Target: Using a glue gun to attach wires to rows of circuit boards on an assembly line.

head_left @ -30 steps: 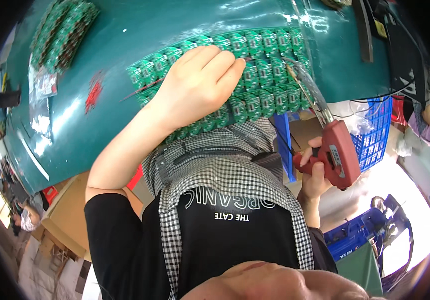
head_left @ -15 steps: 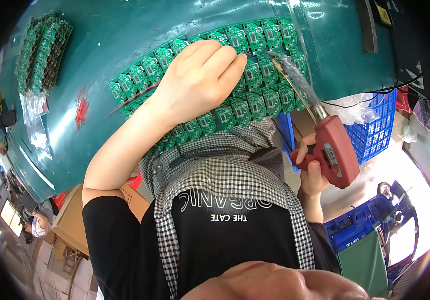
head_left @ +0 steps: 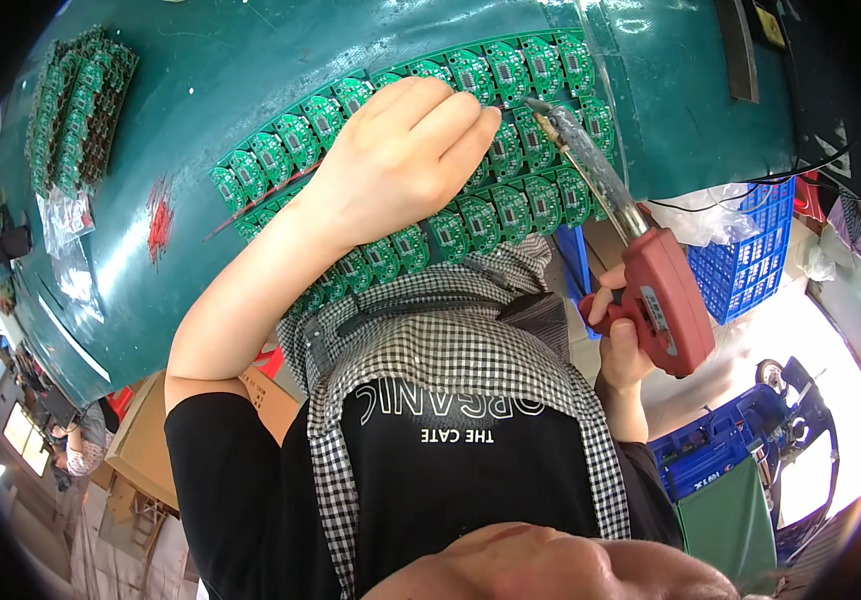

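Observation:
My left hand (head_left: 401, 155) is closed in a pinch above panels of small green circuit boards (head_left: 506, 65). A thin red wire (head_left: 256, 210) trails out behind it across the boards; its other end is hidden at the fingertips. My right hand (head_left: 623, 345) grips a red pistol-shaped soldering gun (head_left: 668, 300), fingers round its handle and trigger. The gun's metal barrel slants up to the left, and its tip lies over the boards, just right of my left fingertips. Whether the tip touches a board I cannot tell.
Stacked green circuit boards (head_left: 86, 110) stand at the far left of the green tabletop (head_left: 191, 60), near a bunch of red wires (head_left: 160, 220). Right of the table are a blue crate (head_left: 751, 250), a black cable and a blue vehicle (head_left: 721, 440). A cardboard box (head_left: 146, 440) stands lower left.
The soldering gun's tip has shifted slightly left, nearer my left fingertips. My left hand has edged a little to the right over the boards, still pinched.

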{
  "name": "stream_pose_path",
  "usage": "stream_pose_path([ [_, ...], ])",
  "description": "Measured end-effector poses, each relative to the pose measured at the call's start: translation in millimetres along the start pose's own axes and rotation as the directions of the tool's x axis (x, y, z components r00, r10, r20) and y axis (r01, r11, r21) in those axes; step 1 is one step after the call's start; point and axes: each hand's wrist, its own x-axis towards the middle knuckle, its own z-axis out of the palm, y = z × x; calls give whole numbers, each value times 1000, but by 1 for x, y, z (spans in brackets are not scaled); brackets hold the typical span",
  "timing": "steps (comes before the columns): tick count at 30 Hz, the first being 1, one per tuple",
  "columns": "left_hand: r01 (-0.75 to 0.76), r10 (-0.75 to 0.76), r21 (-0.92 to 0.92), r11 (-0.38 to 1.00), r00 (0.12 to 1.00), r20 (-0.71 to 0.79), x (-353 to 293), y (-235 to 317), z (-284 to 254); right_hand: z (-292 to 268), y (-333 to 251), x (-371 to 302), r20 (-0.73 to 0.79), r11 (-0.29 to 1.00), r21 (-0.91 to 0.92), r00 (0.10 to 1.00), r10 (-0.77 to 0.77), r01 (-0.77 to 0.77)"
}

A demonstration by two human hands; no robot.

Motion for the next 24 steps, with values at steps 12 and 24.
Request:
stream_pose_path([
  [12,4,-5,21,1000,1000,22,-1,0,3,5,-1,4,-5,998,-67,1000,-24,23],
  [24,23,-24,11,1000,999,34,-2,0,3,-13,21,-7,72,999,51,997,-12,8],
])
